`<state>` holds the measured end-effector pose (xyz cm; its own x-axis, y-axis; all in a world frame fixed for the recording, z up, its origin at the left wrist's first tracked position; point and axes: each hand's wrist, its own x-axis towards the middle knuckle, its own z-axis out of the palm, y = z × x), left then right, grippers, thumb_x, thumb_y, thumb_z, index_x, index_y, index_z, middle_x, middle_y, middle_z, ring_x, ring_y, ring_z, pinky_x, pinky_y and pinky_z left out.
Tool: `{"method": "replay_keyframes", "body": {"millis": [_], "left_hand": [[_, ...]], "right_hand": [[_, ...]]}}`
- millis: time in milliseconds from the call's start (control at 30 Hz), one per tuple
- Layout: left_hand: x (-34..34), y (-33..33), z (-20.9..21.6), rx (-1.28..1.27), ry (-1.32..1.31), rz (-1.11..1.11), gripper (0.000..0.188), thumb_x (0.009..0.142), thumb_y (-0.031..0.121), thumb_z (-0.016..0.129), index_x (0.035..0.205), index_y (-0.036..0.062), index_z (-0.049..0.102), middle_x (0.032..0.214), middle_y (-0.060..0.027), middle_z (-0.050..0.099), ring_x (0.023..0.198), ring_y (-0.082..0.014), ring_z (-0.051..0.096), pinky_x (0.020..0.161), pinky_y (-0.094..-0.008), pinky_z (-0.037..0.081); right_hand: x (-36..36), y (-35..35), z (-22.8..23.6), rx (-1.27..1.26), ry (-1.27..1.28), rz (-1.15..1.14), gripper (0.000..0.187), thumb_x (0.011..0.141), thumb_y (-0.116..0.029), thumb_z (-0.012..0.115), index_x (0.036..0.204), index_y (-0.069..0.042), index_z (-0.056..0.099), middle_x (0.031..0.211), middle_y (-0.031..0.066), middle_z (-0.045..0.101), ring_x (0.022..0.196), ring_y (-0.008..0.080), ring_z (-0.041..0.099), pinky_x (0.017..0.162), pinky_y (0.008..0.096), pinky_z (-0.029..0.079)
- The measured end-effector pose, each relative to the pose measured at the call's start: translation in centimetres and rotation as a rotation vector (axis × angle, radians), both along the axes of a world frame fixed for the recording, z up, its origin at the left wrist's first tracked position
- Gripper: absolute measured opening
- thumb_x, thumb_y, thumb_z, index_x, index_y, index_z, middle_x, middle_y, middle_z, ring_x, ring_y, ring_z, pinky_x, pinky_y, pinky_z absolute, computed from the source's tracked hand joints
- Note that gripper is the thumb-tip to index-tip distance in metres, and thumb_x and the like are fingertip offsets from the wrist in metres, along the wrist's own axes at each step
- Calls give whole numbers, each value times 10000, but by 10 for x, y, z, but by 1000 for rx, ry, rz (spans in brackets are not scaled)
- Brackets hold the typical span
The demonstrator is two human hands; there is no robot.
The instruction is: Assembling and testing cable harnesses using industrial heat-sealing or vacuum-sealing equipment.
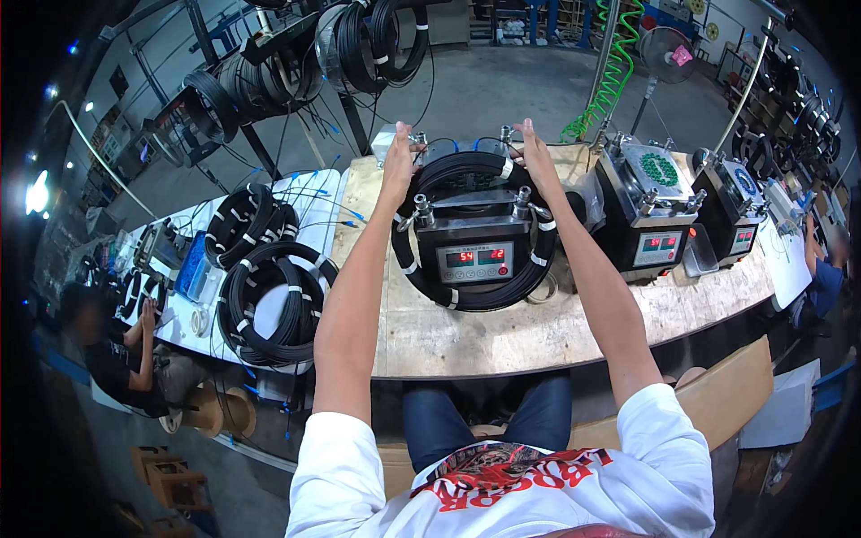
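In front of me a black machine with a lit red display panel stands on the plywood bench. A coil of black cable, bound with white ties, hangs around its front. My left hand is at the machine's far left corner beside a metal knob, thumb up and fingers curled inward. My right hand mirrors it at the far right corner by another knob. What the fingers of either hand close on is too small to make out. Thin cable ends with blue tips lie between the hands.
Two similar machines, the nearer one topped with a green ring of parts, stand to the right. More cable coils lie on a white table at left. People sit at both sides. A fan and a green coiled hose stand beyond.
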<state>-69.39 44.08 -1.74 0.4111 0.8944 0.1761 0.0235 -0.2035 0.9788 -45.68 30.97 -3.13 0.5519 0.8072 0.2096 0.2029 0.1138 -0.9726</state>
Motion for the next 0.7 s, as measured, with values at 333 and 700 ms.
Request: {"method": "replay_keyframes", "body": {"millis": [333,700], "left_hand": [[1,13,-10,7,23,118,941,952,778,231,1329,-5,592,1099,-189,668,1006,-252,622,721,-364,546],[11,16,-14,87,239,110,1019,955,774,179,1272,-109,576,1005,-264,655,895,-349,620,870,-438,460]], "right_hand": [[-3,2,1,9,81,2,791,1012,-676,298,1331,-14,592,964,140,627,894,196,600,801,333,501],[8,2,-4,-52,-73,-89,819,996,-689,315,1269,17,625,867,129,625,723,199,598,724,322,473]]}}
